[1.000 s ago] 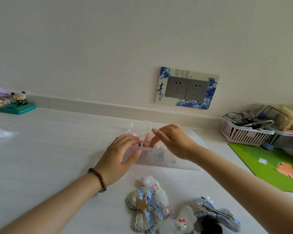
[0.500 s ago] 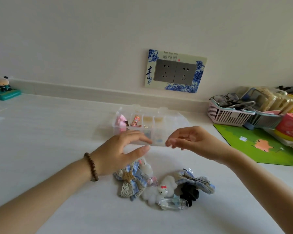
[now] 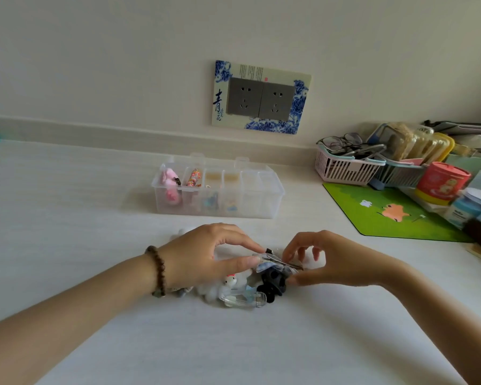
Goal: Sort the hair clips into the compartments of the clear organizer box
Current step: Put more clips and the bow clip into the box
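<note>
The clear organizer box (image 3: 272,198) stands open on the white table near the wall, with pink, multicoloured and blue clips in its left compartments. Nearer to me lies a pile of hair clips: a white fluffy cat clip (image 3: 228,282), a black clip (image 3: 272,282), a clear blue clip (image 3: 243,298). Over the pile, my left hand (image 3: 206,257) and my right hand (image 3: 331,259) both pinch a blue checked bow clip (image 3: 275,263) with a metal clasp, one at each end. More clips lie hidden under my left hand.
A green mat (image 3: 386,212) lies at the right. Behind it stand a pink basket (image 3: 345,168) with glasses, a red tin (image 3: 439,182) and other containers. A wall socket (image 3: 261,98) is above the box.
Both hands have drawn back from the organizer box to the pile of clips and taken hold of the blue checked bow clip. The view has tilted down.
</note>
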`<state>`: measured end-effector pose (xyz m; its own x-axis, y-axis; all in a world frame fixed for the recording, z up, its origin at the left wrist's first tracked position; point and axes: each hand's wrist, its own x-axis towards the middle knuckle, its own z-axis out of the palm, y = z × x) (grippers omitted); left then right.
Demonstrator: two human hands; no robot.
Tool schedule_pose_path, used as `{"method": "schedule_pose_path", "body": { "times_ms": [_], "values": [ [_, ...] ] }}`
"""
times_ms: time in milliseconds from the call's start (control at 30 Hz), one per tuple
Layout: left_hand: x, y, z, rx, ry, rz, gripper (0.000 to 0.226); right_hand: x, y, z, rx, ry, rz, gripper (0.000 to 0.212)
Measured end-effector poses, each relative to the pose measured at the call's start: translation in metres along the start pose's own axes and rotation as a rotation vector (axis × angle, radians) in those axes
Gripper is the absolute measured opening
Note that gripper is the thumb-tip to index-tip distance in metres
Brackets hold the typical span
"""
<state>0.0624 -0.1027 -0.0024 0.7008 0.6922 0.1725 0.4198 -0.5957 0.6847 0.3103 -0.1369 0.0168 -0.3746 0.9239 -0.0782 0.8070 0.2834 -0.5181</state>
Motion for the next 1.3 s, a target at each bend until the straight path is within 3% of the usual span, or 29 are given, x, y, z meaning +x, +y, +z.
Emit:
{"method": "schedule_pose_path", "body": {
  "times_ms": [200,367,500,700,833,933,1067,1300],
  "values": [
    [0.017,0.006,0.012,0.066,-0.006,0.006,0.027,0.001,0.006,0.003,0.230,-0.005,-0.041,0.013],
    [0.032,0.007,0.015,0.168,0.019,-0.035,0.039,0.006,0.012,0.005,0.372,0.042,-0.009,0.010],
    [0.040,0.016,0.012,0.159,0.117,0.010,0.023,0.014,0.007,-0.002,0.480,0.139,-0.024,0.005],
    [0.053,0.012,-0.020,-0.225,0.405,0.009,0.025,0.042,-0.018,-0.025,0.762,0.254,-0.088,0.046],
    [0.061,0.001,-0.031,-0.360,0.439,-0.042,0.032,0.072,-0.034,-0.027,0.953,0.248,-0.083,0.036],
    [0.065,-0.014,-0.047,-0.298,0.496,-0.046,0.020,0.096,-0.041,-0.036,0.899,0.339,-0.045,0.030],
    [0.054,-0.042,-0.071,-0.042,0.701,-0.061,0.021,0.128,-0.040,-0.052,0.601,0.429,0.088,0.040],
    [0.040,-0.083,-0.067,0.339,0.591,-0.040,0.033,0.163,-0.032,-0.057,0.281,0.405,0.155,0.034]
  ]
}}
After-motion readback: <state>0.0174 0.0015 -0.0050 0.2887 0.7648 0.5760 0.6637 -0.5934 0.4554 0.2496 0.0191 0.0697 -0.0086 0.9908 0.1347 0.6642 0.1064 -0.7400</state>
